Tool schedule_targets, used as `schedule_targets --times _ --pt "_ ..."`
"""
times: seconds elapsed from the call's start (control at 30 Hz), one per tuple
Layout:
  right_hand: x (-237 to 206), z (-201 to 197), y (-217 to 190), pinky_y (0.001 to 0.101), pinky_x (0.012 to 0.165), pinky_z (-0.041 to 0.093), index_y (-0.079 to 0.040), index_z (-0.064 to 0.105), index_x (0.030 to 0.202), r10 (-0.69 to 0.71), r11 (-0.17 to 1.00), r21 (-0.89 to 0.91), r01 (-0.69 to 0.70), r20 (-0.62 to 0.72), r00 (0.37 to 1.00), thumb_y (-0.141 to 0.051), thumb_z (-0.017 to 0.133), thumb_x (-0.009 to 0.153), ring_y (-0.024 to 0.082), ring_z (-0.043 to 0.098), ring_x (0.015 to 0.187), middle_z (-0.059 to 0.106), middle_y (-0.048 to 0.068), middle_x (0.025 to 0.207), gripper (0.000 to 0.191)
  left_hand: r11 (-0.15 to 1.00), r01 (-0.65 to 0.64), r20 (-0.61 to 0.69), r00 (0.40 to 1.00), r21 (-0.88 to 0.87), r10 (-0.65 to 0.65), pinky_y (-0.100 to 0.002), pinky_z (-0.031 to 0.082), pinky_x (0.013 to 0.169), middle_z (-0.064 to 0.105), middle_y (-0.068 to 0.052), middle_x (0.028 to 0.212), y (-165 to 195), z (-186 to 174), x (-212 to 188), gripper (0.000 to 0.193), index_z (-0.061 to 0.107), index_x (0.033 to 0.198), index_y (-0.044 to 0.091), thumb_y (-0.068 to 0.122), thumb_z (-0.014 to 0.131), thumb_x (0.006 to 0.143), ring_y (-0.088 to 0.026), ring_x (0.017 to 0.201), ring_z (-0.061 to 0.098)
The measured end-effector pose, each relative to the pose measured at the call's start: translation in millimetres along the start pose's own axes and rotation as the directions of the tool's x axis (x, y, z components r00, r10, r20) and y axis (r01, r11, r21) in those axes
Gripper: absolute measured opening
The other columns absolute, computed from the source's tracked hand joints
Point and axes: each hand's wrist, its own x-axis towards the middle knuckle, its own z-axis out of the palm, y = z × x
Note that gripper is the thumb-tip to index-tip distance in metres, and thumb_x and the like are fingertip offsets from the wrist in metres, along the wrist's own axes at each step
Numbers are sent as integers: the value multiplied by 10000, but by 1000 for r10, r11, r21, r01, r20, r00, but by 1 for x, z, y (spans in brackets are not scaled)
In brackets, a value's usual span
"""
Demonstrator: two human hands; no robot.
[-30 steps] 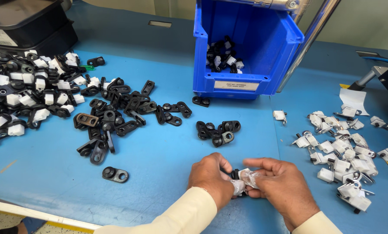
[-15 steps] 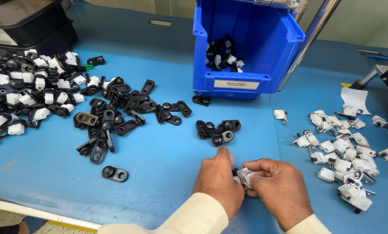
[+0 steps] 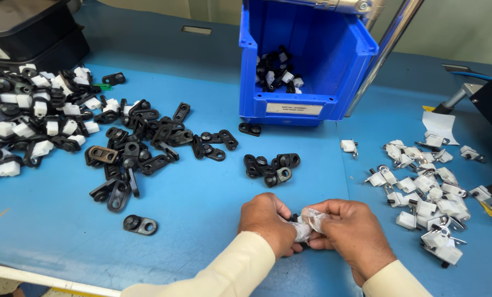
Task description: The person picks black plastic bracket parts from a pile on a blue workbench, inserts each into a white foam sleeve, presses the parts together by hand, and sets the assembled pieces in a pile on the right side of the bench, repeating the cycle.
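- The left hand (image 3: 268, 220) and the right hand (image 3: 351, 234) meet low on the blue tabletop (image 3: 202, 220), at about 6 o'clock in the view, knuckles up, cream sleeves running off the bottom edge.
- Between them sits a small white-and-black plastic clip part (image 3: 303, 226), partly wrapped in something clear and crinkled; most of it is hidden by the hands.
- The fingers of both hands are curled and pressed together, pinching this small part from either side; the thumbs touch it near the middle.
- At 12 o'clock from the hands, near them, lies a small cluster of black plastic eyelet brackets (image 3: 271, 168).
- Further out at 12 o'clock stands an open-fronted blue plastic bin (image 3: 306, 49), holding a little heap of joined black-and-white pieces (image 3: 276, 71) at its back.
- A single black flat bracket with two holes (image 3: 140, 224) lies alone at 9 o'clock from the hands.
- A wide scatter of loose black brackets (image 3: 141, 143) spreads at 10 o'clock, and beyond it, at the left edge, a pile of black parts with white blocks (image 3: 26, 121).
- At 3 o'clock, well apart from the hands, lies a heap of white plastic clips with metal loops (image 3: 427, 192).
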Motion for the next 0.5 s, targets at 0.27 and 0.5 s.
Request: schedule_targets --times 0.27,0.5 --pt "-10 9 7 281 678 622 16 793 1062 -103 991 -97 97 -63 993 -2 622 924 149 729 723 813 117 894 221 962 -94 -100 987 255 123 -346 634 655 757 -166 847 -4 1 -17 114 688 890 14 -21 758 806 -242 704 770" --pt "-10 6 4 284 712 636 -26 774 1120 -40 992 -117 36 -32 999 -110 617 983 153 747 802 813 113 969 225 948 -62 141 990 313 18 -295 623 551 755 -148 788 9 -12 -5 133 659 947 -15 76 735 888 -207 654 774"
